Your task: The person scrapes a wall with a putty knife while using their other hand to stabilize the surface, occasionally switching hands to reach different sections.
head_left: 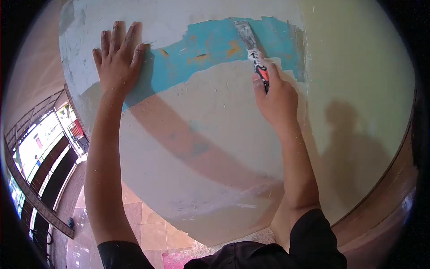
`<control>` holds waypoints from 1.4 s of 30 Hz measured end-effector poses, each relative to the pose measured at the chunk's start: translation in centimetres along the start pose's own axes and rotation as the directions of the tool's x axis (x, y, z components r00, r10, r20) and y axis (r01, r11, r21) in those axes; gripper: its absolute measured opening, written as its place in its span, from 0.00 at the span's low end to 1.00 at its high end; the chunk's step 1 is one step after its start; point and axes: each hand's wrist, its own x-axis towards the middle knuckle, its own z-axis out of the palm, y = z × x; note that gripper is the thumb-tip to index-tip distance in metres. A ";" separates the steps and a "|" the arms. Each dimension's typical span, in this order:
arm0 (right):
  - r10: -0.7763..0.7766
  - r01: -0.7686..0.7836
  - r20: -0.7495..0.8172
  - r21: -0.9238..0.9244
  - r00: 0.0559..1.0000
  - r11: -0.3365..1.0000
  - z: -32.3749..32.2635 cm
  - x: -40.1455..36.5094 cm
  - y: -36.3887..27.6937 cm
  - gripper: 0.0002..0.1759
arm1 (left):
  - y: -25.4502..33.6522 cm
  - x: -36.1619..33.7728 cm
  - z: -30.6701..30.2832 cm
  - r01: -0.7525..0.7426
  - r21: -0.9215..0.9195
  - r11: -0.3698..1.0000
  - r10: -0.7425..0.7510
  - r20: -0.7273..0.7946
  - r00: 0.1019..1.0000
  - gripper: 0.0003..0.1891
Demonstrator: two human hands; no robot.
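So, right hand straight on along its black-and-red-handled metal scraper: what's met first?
The right hand, scraper leading, would probably meet the pale grey, ragged-edged coating above the blade; depth is unclear.

We identify the scraper [252, 54] by its grey blade [245, 34] and black handle [262, 73] with red-orange insets and white smears. On the pale grey wall [197, 101], we note a turquoise band [215, 42] mottled with orange. We record a yellow-green side wall [363, 67], beige floor tiles [153, 231] and black sleeves [316, 237].
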 end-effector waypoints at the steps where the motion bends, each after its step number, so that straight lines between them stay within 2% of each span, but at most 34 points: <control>1: 0.012 -0.012 -0.007 -0.010 1.000 1.000 -0.3 0.3 0.8 0.29 | 0.1 0.1 -0.1 0.007 0.000 1.000 -0.007 0.022 1.000 0.29; 7: 0.101 -0.101 0.024 0.025 0.995 0.995 -2.2 1.2 5.3 0.28 | 0.0 0.3 0.2 -0.001 0.002 1.000 0.001 0.035 0.999 0.30; 9: 0.090 -0.091 0.057 0.015 0.994 0.996 -2.8 1.7 5.8 0.28 | 0.5 0.7 0.3 0.046 -0.077 0.996 -0.044 0.030 0.999 0.31; 10: 0.090 -0.091 0.053 0.011 0.995 0.996 -3.0 2.0 5.9 0.28 | 1.4 0.9 0.4 0.047 -0.082 0.996 -0.045 0.026 0.999 0.31; 12: 0.071 -0.072 0.064 0.016 0.995 0.997 -3.2 2.4 5.5 0.27 | 4.2 1.4 0.7 0.144 -0.081 0.986 -0.144 0.004 0.990 0.32; 15: 0.037 -0.037 0.070 0.000 0.997 0.999 -3.5 2.0 5.6 0.26 | 7.9 2.0 0.5 0.125 -0.066 0.990 -0.124 0.009 0.992 0.33; 22: 0.028 -0.030 0.125 0.016 0.992 0.999 -4.0 2.6 5.1 0.26 | 7.9 1.7 0.5 0.106 -0.059 0.993 -0.108 -0.038 0.993 0.33; 26: 0.010 -0.010 0.155 -0.001 0.988 1.000 -4.0 2.4 5.8 0.26 | 7.6 1.5 0.5 0.121 -0.047 0.991 -0.122 -0.017 0.992 0.32; 32: 0.006 -0.008 0.135 0.015 0.991 1.000 -4.0 2.9 6.5 0.26 | 7.5 0.8 0.4 0.125 -0.074 0.989 -0.126 -0.006 0.992 0.31; 35: -0.056 0.051 0.100 0.053 0.993 0.997 -3.2 2.0 8.0 0.26 | 7.4 0.4 0.2 0.133 -0.032 0.991 -0.133 0.021 0.991 0.31; 37: -0.102 0.101 0.004 0.149 0.995 0.984 -2.9 2.0 8.5 0.26 | 7.5 0.2 0.1 0.141 -0.039 0.989 -0.139 0.035 0.990 0.30; 40: -0.072 0.078 -0.032 0.237 0.997 0.969 -3.3 3.6 7.3 0.26 | 7.3 0.1 0.1 0.136 -0.031 0.990 -0.135 0.033 0.990 0.31; 41: -0.073 0.078 -0.033 0.236 0.997 0.969 -3.2 4.2 7.0 0.26 | 7.3 0.1 0.2 0.136 -0.032 0.990 -0.135 0.032 0.990 0.31; 42: -0.065 0.062 0.018 0.140 0.998 0.988 -3.0 4.6 6.7 0.26 | 7.3 0.2 0.2 0.141 -0.026 0.990 -0.140 0.031 0.990 0.30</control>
